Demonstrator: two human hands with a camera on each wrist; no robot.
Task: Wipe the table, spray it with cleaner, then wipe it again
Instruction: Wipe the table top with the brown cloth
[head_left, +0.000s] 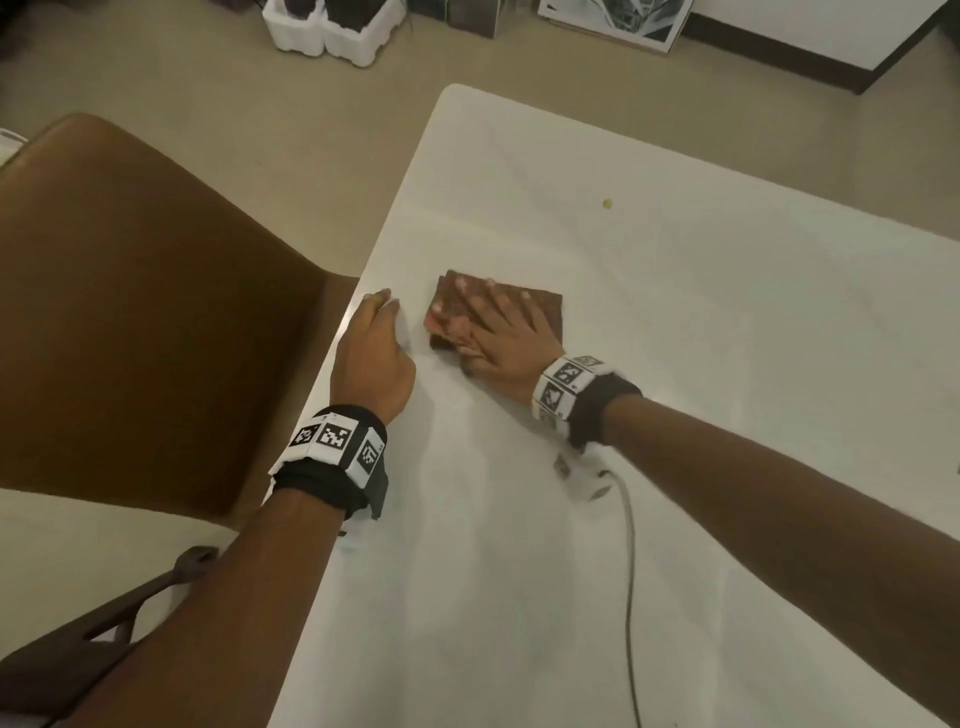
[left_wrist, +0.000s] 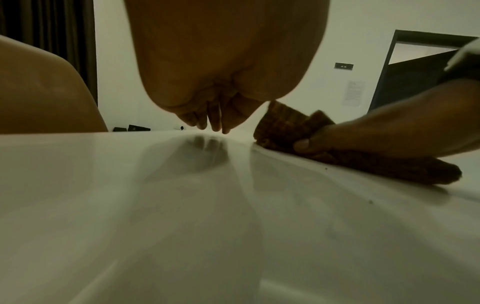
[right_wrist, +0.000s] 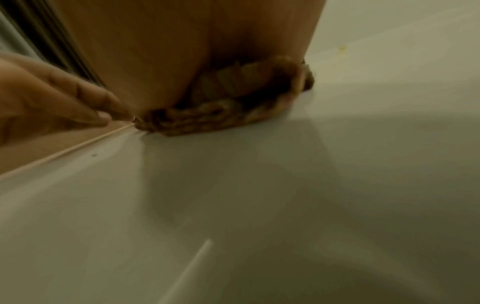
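Right hand, fingers flat on the cloth, should press evenly across the table while the relaxed left hand steadies its edge.

1. Dim, warm-yellow cast in all views.
2. Soft shadows under hands on the glossy desk; fingers mirrored in it.
3. Right wrist view blurred; wrist views bend at edges.

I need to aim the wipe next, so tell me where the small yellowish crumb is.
In the head view the small yellowish crumb lies on the white table, beyond and to the right of the folded brown cloth under the right hand.
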